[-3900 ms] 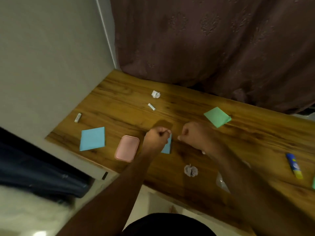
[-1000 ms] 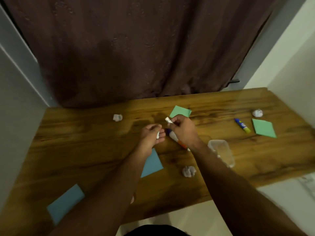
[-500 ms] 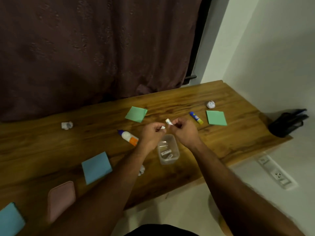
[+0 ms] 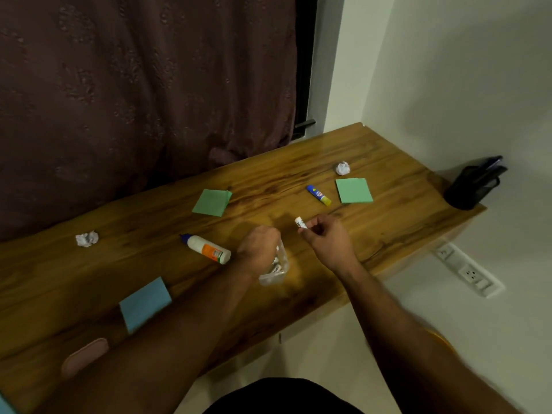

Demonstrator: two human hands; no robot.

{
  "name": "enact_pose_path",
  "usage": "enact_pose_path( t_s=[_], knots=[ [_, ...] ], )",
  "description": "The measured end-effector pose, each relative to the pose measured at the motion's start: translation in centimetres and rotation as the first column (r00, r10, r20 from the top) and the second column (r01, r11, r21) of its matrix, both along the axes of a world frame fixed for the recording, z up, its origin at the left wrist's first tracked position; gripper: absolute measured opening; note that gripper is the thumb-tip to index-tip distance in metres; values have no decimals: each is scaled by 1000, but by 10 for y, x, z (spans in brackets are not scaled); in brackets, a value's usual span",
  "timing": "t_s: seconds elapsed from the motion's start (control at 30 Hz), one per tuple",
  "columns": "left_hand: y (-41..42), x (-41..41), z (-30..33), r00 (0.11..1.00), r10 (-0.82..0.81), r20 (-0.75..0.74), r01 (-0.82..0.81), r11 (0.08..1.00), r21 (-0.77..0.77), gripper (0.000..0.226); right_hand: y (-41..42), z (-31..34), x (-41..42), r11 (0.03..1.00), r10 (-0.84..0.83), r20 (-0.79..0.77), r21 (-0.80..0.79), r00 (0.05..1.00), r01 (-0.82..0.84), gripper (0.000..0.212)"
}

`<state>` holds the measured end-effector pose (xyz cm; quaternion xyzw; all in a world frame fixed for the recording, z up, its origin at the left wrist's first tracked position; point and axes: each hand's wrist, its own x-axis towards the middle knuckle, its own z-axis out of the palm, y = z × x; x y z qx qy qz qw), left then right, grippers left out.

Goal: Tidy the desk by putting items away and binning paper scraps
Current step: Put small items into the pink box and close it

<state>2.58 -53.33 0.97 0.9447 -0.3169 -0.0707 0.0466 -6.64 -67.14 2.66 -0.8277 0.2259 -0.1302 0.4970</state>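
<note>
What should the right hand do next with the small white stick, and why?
Probably bring the small white stick down into the clear box: the right hand pinches it just above, and similar sticks already lie inside while the left hand is at its rim.

Head-worn view, angled down at desk point(image 4: 298, 186)

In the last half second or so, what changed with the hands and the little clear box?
The left hand dropped from beside the right hand to the clear box, its fingers over the rim. The right hand still pinches the small white labelled stick above the desk. Glue bottle, glue stick and paper balls lie unmoved.
</note>
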Motion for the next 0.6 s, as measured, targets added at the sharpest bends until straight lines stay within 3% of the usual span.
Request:
enact_pose_path(
  t_s=[0.23, 0.5, 0.6],
  knots=[
    [-4, 0, -9, 999, -22, 44, 19, 997, 69, 22, 3, -2, -9, 1000, -14, -3, 13, 1000, 14, 8],
    [4, -4, -4, 1000, -11, 4, 11, 1000, -27, 17, 11, -4, -10, 1000, -8, -29, -21, 1000, 7, 10],
    [9, -2, 3, 998, 62, 10, -60, 987, -146, 18, 15, -1, -9, 998, 37, -55, -55, 998, -40, 7]
  ],
)
